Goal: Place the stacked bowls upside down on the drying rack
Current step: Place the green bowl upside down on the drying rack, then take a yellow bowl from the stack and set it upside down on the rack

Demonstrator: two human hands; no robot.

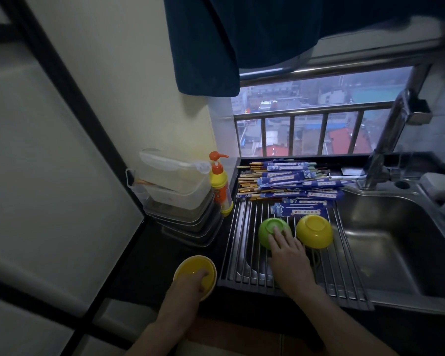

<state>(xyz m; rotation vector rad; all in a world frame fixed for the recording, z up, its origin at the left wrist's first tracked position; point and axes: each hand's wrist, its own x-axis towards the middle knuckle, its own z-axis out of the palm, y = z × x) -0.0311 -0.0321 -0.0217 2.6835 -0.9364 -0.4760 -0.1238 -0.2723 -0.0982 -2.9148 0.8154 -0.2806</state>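
Observation:
A roll-up metal drying rack [244, 242] spans the left part of the sink. On it a green bowl [269, 228] lies upside down, and my right hand [288, 255] rests on its near side with the fingers spread over it. A yellow bowl [314, 231] sits upside down just right of the green one. On the dark counter left of the rack stands an upright yellow bowl [190, 269]; my left hand [193, 283] grips its near rim with fingers inside. Whether more bowls are nested under it I cannot tell.
Wrapped chopsticks [290, 182] cover the rack's far end. A yellow soap bottle with an orange pump [220, 191] and stacked plastic containers [180, 199] stand at the left. The steel sink basin [385, 242] and faucet [388, 142] are to the right, a window behind.

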